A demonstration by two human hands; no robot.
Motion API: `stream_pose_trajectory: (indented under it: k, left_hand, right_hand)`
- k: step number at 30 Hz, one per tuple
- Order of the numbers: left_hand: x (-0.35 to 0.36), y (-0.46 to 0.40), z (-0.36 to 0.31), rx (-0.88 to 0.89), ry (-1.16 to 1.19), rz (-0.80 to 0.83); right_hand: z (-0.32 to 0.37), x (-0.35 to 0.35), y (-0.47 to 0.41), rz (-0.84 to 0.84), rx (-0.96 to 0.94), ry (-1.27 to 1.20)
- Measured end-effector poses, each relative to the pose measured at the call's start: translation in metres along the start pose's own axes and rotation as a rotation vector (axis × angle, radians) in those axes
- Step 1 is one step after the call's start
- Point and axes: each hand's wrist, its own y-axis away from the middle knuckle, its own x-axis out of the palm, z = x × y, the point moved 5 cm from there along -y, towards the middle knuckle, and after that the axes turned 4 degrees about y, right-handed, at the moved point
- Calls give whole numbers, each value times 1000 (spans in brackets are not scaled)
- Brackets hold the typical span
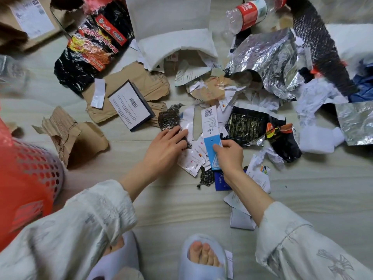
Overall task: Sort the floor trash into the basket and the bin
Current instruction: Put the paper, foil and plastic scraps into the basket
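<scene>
Trash lies scattered over the pale floor. My right hand [230, 154] pinches a long white and blue paper tag [211, 128] with a QR code, held up above the pile. My left hand [166, 146] lies flat with spread fingers on a dark bubble-wrap strip [170, 118] and small white paper scraps [190, 160]. The red perforated basket [26, 178] stands at the left edge, partly cut off. No bin is recognisable in view.
Torn brown cardboard [70, 138], a flat box with a barcode label [131, 104], black and red noodle wrappers [90, 47], silver foil bags [268, 59], a plastic bottle [248, 14] and white padded envelopes [175, 45] surround the hands. My slippered feet [201, 257] are at the bottom.
</scene>
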Motion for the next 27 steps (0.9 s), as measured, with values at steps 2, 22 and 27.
stream_pose_trajectory:
  k: [2, 22, 27]
  left_hand:
    - [0, 4, 3, -4, -30, -58]
    - [2, -11, 22, -178, -19, 43]
    - [3, 5, 17, -251, -13, -120]
  right_hand:
    - [1, 0, 0, -5, -13, 4]
    - [-5, 12, 14, 184, -151, 244]
    - [-4, 27, 21, 177, -262, 486]
